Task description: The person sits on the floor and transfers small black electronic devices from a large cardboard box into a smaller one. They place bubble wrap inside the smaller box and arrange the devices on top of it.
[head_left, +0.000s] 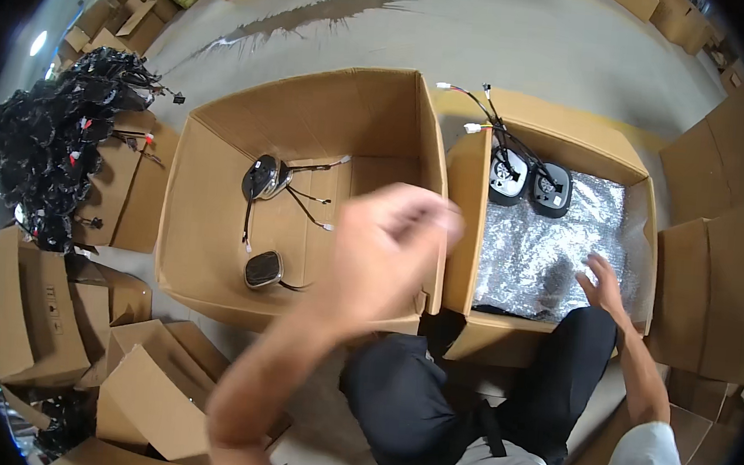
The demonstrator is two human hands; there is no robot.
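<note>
My left hand (389, 243) is smeared by motion above the right side of a large open cardboard box (330, 98); its fingers look curled, and nothing shows clearly in them. Inside that box lie a round black-and-silver electrical unit (263, 178) with several cabled plugs and a rounded-square black unit (263, 269) with a silver rim. My right hand (604, 287) hovers, fingers apart and holding nothing, over silver bubble wrap (536, 263) in a smaller cardboard box (589, 134). At its back left sit two rounded-square units (507, 178), black with pale backs, their wires reaching over the rim.
A heap of black plastic-wrapped parts (47, 137) with cable plugs rests on cardboard at the left. Opened cartons (158, 391) crowd the lower left, and tall cardboard boxes (717, 172) stand on the right. Behind, a dark wet-looking patch (310, 13) marks the grey floor.
</note>
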